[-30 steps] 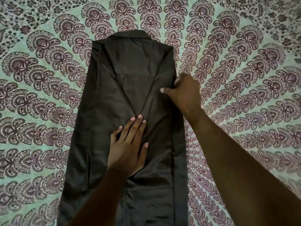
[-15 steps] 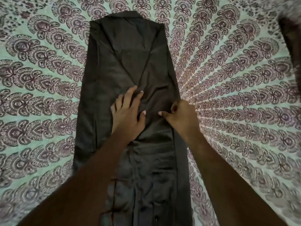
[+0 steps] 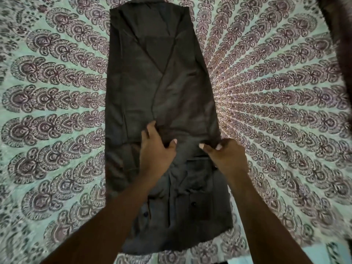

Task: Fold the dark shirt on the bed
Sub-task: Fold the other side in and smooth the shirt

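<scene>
Two hands on the dark shirt [image 3: 162, 82], which lies lengthwise as a narrow strip on the patterned bedspread [image 3: 57, 111]. The left hand [image 3: 158, 151] bunches cloth at mid-length, fingers curled; the right hand [image 3: 226, 157] pinches the right edge. Open bedspread lies on both sides, and the hem is close to its near edge.

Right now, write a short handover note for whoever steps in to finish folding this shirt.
Left hand: grips bunched cloth at mid-length of the dark shirt.
Right hand: pinches the shirt's right edge at the same level.
Shirt lies lengthwise on the patterned bedsheet, hem end nearest.
Done: both sides folded in, making a narrow strip.
Left: fold it across its length.
</scene>
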Tool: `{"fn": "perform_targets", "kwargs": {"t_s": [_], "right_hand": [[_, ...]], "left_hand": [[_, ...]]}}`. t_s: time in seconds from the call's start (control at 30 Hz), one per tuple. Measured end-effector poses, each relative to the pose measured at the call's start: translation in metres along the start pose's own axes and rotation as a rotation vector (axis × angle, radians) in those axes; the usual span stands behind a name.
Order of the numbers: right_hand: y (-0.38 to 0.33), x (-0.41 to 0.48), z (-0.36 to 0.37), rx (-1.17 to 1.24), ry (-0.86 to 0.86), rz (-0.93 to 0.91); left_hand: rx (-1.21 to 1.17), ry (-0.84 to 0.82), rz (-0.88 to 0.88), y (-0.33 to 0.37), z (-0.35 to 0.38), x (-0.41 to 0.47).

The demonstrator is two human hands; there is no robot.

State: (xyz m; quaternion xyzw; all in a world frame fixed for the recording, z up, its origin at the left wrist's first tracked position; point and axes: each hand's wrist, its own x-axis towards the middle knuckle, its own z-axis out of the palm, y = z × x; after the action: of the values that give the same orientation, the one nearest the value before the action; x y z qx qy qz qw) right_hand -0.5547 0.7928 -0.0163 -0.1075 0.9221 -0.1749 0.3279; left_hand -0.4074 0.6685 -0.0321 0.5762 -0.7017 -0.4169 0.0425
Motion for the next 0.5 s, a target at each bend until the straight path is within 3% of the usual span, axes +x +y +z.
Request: {"fn": "perform_targets", "kwargs": {"t_s": [0.17, 0.37, 0.5], "right_hand": [[0.041, -0.041, 0.014, -0.036, -0.191, -0.040], [0.071, -0.081, 0.028, -0.085, -0.128, -0.132], [0.079, -0.092, 0.031, 0.026, -0.106, -0.116]], "left_hand": [[-0.105, -0.003, -0.059, -0.018, 0.004, -0.051], [-0.066, 0.017, 0.129, -0.048, 0.006, -0.065], [0.034, 0.021, 0.170, -0.061, 0.005, -0.080]]}}
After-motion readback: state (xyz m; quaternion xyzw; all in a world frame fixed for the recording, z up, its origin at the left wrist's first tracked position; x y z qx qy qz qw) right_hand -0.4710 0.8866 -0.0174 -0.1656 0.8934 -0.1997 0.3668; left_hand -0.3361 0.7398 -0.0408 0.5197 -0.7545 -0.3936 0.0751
